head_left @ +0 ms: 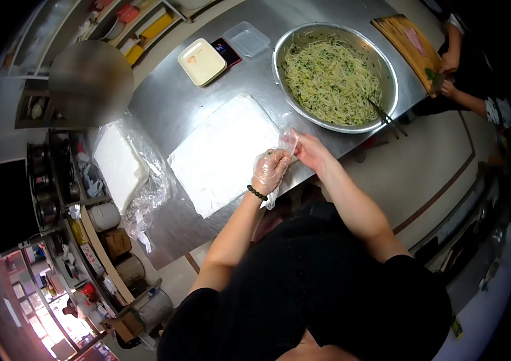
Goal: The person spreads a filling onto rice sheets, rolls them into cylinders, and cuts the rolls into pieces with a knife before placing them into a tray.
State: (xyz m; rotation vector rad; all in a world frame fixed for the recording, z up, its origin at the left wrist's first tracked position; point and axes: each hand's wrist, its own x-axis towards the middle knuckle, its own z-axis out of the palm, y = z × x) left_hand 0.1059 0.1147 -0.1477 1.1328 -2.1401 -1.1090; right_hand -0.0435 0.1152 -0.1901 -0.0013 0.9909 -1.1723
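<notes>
My left hand (271, 169) wears a clear plastic glove and has a dark beaded bracelet at its wrist. Its curled fingers meet a second clear plastic glove (289, 142) held between both hands. My right hand (311, 151) has its fingers at that crumpled glove too, partly hidden by it. Just left of the hands lies a stack of thin white sheets (225, 153), flat on the steel table (159, 108). Beyond them stands a large metal bowl (277, 72) filled with shredded green and pale yellow food (333, 78); chopsticks (389, 119) rest on its near right side.
A cream tray (202, 62) and a clear plastic container (248, 40) sit at the table's far side. More white sheets (118, 165) lie in plastic wrap (154, 174) at the left edge. Another person's hands (449, 75) work at a wooden cutting board (403, 45) on the right.
</notes>
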